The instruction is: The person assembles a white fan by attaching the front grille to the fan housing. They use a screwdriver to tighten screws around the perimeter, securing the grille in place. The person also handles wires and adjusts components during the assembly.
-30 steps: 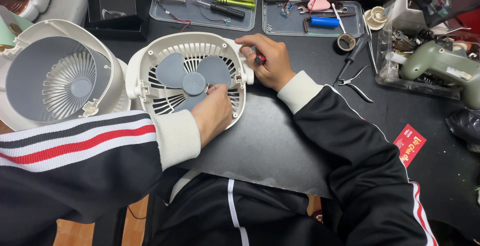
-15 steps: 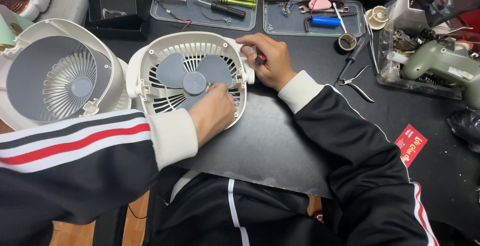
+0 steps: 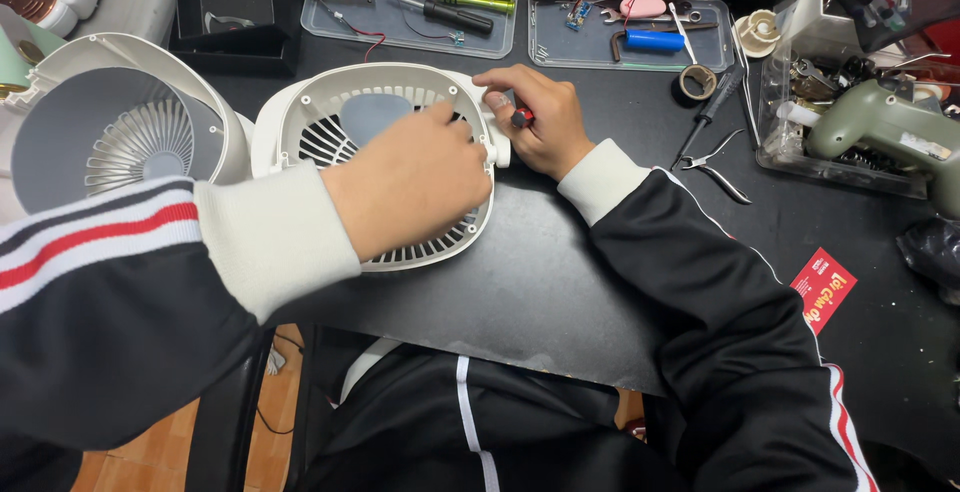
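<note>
Two hands | left hand [image 3: 410, 187] covers round ribbed fan housing [image 3: 300, 117] | right hand [image 3: 535, 122] grips rim

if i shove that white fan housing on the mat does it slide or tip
The white fan housing lies flat and wide on the black mat, so it would likely slide, not tip. Its thin slatted plastic probably flexes and feels light. The left hand pressing it suggests it shifts easily.
</note>
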